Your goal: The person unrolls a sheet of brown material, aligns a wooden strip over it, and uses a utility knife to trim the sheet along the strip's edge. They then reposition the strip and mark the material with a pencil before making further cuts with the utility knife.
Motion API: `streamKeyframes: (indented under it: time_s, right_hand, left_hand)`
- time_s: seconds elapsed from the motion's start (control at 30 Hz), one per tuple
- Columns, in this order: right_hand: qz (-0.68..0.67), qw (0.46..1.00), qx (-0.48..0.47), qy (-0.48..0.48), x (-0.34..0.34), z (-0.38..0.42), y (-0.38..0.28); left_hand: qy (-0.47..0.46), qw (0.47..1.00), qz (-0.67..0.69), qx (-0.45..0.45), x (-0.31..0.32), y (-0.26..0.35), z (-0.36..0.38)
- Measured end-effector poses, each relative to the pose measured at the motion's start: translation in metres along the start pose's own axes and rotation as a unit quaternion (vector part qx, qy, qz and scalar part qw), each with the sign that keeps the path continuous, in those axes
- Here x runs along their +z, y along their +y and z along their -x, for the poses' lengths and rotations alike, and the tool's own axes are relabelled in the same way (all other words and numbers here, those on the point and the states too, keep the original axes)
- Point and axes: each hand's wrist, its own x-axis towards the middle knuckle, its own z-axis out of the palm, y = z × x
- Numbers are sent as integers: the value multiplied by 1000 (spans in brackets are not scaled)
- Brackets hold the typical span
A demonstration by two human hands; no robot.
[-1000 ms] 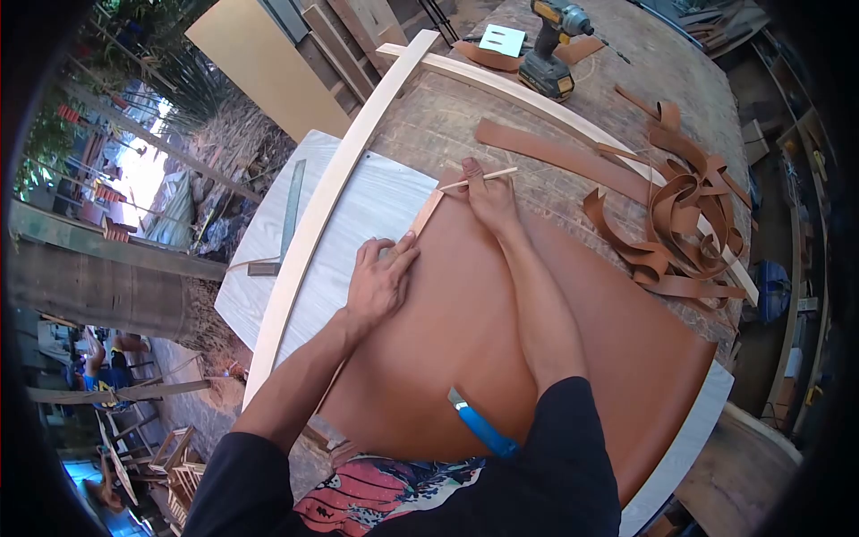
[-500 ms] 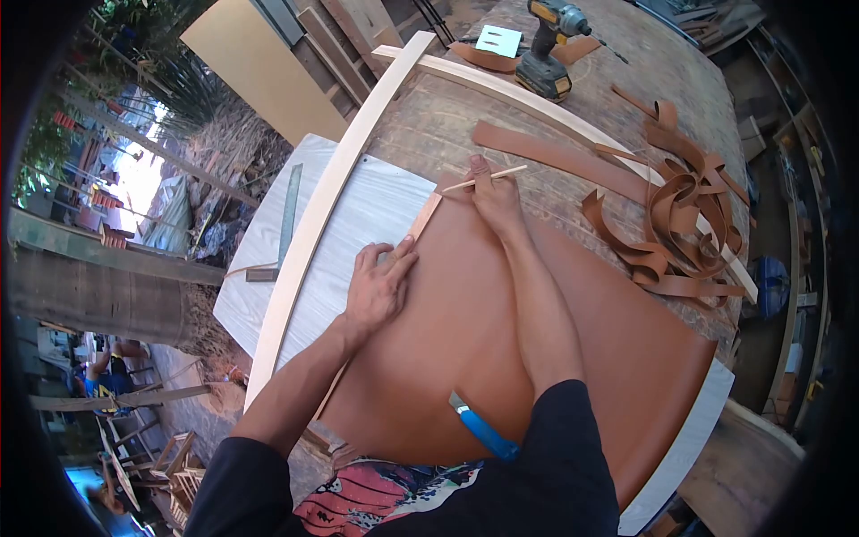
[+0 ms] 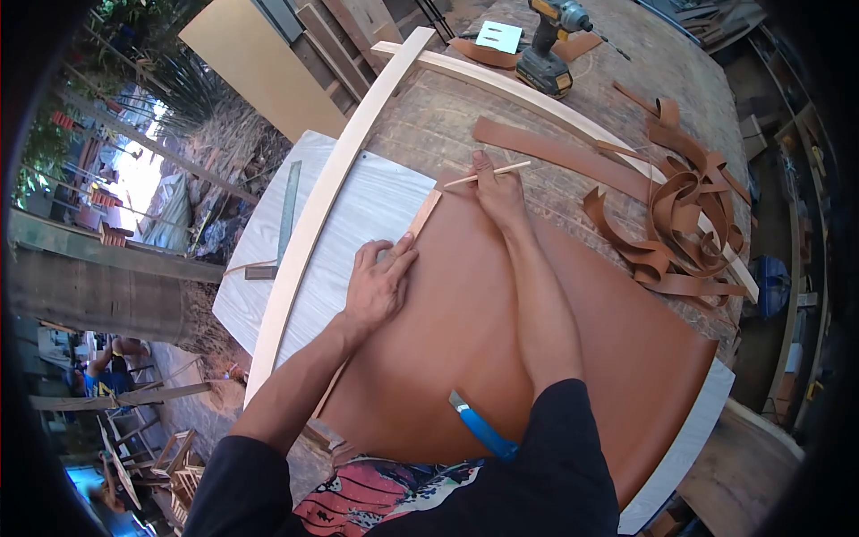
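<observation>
A large brown sheet of leather or leatherette (image 3: 465, 304) lies over the table in front of me. Along its left edge runs a narrow wooden strip (image 3: 424, 215). My left hand (image 3: 378, 285) grips that strip near its middle and presses it down on the sheet. Between the fingers of my right hand (image 3: 498, 195) is a pencil (image 3: 514, 167), its tip at the sheet's far corner, close to the strip's end. A utility knife with a blue handle (image 3: 483, 430) rests on the sheet near my body, beside my right sleeve.
Under the sheet is a pale wood-grain board (image 3: 385, 192). A long light wooden batten (image 3: 318, 210) crosses it, meeting another batten (image 3: 501, 82) at the far end. Curled brown offcuts (image 3: 689, 210) lie right; a cordless drill (image 3: 546, 58) stands behind. A metal square (image 3: 288, 215) lies left.
My right hand and the pencil have shifted very slightly. The left hand stays on the wooden strip, and the sheet and knife look unmoved.
</observation>
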Motion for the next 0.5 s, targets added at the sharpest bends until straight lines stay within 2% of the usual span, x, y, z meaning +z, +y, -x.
streamKeyframes:
  time_s: [0.07,0.1,0.27,0.3,0.37,0.5]
  right_hand:
    - [-24,996,-85,20,10,-2,8]
    - [-25,996,-86,20,11,-2,9]
    - [2,998,-47,-39,7,1,2]
    - [2,998,-47,-37,4,0,1]
    - [5,1000,12,-11,0,0,0]
    - [-23,1000,6,9,0,-3,8]
  left_hand:
    - [1,1000,-3,1,1,0,0]
    - [1,1000,3,0,2,-1,0]
    - [4,1000,5,2,1,1,0]
    - [4,1000,7,1,2,1,0]
    - [3,1000,7,-1,1,0,0]
    - [4,1000,5,-2,0,1,1]
